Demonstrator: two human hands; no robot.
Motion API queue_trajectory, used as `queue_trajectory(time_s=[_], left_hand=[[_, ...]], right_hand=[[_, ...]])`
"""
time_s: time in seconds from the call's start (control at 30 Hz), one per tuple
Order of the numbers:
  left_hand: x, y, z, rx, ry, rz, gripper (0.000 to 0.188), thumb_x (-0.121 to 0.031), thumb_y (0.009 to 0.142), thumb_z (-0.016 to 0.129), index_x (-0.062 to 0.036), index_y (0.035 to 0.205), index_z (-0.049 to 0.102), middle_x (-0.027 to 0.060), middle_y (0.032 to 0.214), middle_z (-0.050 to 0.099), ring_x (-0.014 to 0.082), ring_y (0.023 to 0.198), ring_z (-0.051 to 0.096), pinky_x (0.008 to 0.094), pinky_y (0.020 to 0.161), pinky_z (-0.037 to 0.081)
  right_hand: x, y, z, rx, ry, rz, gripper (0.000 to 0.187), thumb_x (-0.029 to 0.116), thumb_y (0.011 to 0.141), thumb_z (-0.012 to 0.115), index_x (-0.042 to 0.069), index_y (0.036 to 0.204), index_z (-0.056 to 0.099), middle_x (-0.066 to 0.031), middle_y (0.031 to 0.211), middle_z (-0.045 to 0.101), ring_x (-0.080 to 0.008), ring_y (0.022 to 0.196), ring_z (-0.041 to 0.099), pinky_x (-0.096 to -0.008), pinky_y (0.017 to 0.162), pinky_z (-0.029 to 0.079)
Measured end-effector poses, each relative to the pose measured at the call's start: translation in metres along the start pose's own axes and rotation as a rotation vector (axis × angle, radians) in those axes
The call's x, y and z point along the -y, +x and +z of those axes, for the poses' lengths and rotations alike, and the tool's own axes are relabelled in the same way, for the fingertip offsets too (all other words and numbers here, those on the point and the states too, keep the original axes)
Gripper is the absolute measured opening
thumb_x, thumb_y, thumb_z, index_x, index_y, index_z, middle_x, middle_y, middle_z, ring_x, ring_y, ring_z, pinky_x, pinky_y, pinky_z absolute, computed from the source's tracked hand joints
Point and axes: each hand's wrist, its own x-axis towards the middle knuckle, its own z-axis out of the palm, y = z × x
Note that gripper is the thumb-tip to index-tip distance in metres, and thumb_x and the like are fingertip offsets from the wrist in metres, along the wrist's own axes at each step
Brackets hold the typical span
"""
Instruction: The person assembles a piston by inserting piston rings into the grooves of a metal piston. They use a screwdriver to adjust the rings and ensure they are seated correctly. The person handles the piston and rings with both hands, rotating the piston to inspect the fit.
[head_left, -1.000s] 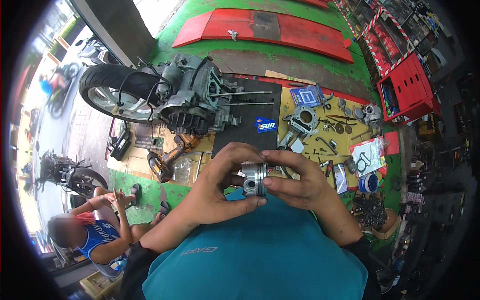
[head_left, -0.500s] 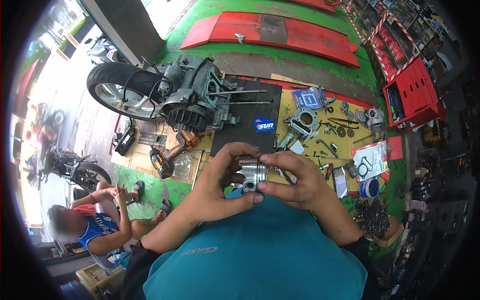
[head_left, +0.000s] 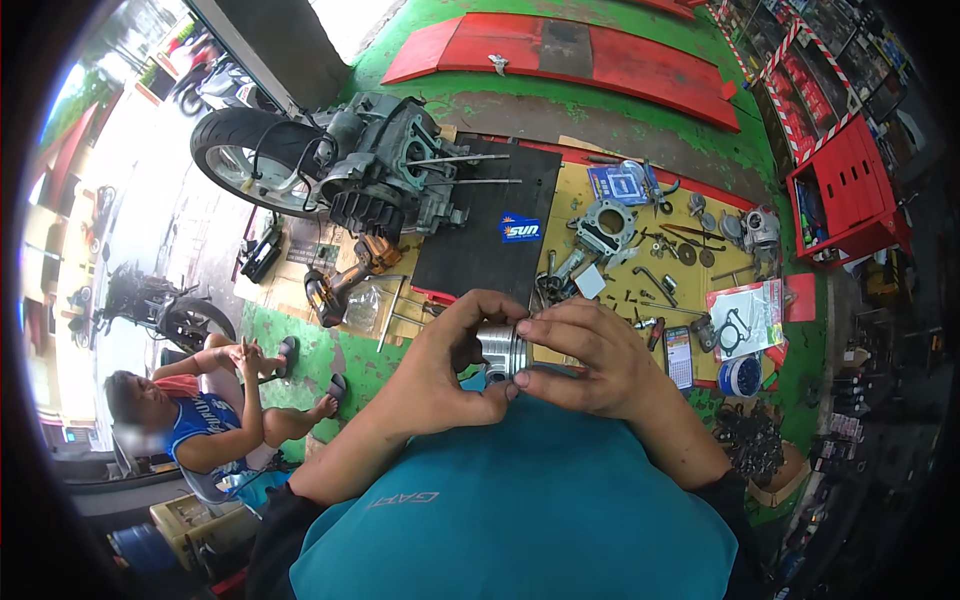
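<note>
Both hands grasp a ridged silver metal piston [head_left: 503,349] at chest height: left hand [head_left: 440,365] cups its side, right hand [head_left: 585,355] pinches the opposite edge. Yellow floor mat [head_left: 640,330] with scattered parts lies beyond.

Bright daylight flooding in from open street side at upper left, blown out w/ glare there, even soft light over green floor [head_left: 600,110] w/ faint shadows, dim toward shelves at right, strong fisheye bending plus black vignette at rim, centre sharp, edges slightly soft.
</note>
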Motion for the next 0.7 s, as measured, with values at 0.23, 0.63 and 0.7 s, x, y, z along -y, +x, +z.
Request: queue_trajectory(time_s=[0.23,0.63,0.7], left_hand=[[0.000,-0.004,0.026,-0.013,0.050,-0.006,0.064,-0.001,0.074,0.076,-0.0007,0.133,0.051,0.0076,0.124,0.057,0.0149,0.114,0.061,0.0331,0.102,0.052],[-0.007,-0.014,0.066,-0.107,0.054,-0.057,0.079,0.001,0.071,0.082,-0.0054,0.140,0.045,0.0099,0.128,0.058,0.0182,0.121,0.061,0.0338,0.098,0.056],[-0.008,-0.016,0.075,-0.135,0.022,-0.051,0.079,0.002,0.070,0.082,-0.0056,0.140,0.045,0.0098,0.128,0.058,0.0180,0.120,0.062,0.0337,0.097,0.056]], right_hand=[[0.003,-0.019,-0.017,0.003,0.078,0.028,0.039,0.015,0.079,0.080,0.026,0.116,0.072,-0.0081,0.129,0.065,-0.0278,0.106,0.070,-0.0371,0.083,0.060],[0.017,-0.043,-0.037,-0.017,0.307,0.161,0.042,0.009,0.082,0.080,0.023,0.120,0.071,-0.0138,0.131,0.064,-0.0306,0.109,0.070,-0.0385,0.082,0.062],[0.019,-0.044,-0.040,-0.020,0.323,0.162,0.043,0.008,0.081,0.080,0.022,0.121,0.070,-0.0143,0.132,0.064,-0.0308,0.109,0.070,-0.0388,0.082,0.062]])
